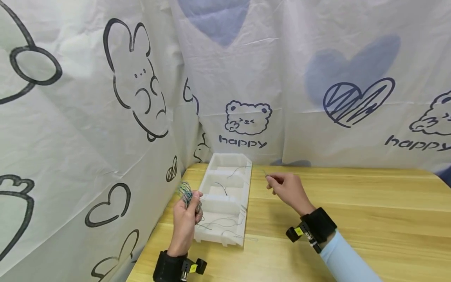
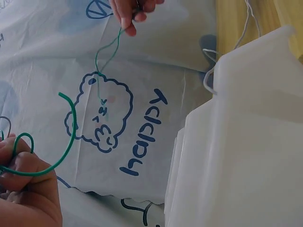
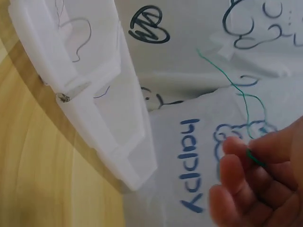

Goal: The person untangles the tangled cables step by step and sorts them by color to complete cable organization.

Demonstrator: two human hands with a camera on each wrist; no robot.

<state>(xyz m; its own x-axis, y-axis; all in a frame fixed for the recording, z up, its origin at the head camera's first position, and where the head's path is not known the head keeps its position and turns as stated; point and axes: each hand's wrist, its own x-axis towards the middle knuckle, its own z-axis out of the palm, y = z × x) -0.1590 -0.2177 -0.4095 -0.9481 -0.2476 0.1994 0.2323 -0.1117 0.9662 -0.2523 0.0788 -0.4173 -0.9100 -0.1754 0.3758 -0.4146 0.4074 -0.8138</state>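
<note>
My left hand [image 1: 186,219] grips a tangled bundle of thin wires [image 1: 186,192], green, grey and pale, beside the left edge of a white compartment tray [image 1: 211,236]. In the left wrist view a green wire end [image 2: 72,125] curls out from its fingers. My right hand [image 1: 289,190], right of the tray, pinches a thin green wire [image 3: 222,71] between thumb and forefinger. That wire hangs bent, with a loop, away from the fingertips. Inside the tray, a dark wire [image 1: 222,188] lies in the middle compartment, and pale wires [image 1: 225,224] lie in the near one.
A thin wire [image 1: 239,168] lies in the far compartment. One pale wire end [image 1: 251,239] sticks out over the tray's right side onto the wooden table [image 1: 352,219]. Printed white cloth [image 1: 299,78] hangs behind the table and along its left.
</note>
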